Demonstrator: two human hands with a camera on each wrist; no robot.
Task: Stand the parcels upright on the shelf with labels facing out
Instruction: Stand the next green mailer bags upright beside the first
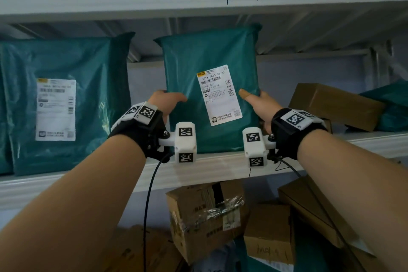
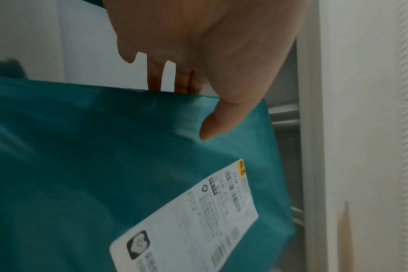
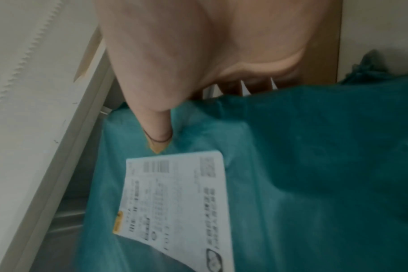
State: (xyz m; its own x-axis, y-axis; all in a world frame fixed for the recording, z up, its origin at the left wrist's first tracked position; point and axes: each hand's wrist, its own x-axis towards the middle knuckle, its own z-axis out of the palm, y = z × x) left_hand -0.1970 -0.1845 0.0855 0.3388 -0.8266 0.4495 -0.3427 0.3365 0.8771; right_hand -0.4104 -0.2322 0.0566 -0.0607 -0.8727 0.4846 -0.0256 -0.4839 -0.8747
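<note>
On the shelf [image 1: 220, 168], upright green parcel [image 1: 194, 57], label [image 1: 218, 95] out; left hand [image 1: 164, 102] & right hand [image 1: 259, 106] grip its side edges.

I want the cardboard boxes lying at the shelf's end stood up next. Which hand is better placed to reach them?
Probably the right hand: it grips the teal plastic mailer's edge nearest the brown cardboard boxes.

The right hand [image 3: 198, 55] grips a teal parcel [image 3: 314, 165], thumb just beside its white label [image 3: 175, 202].
</note>
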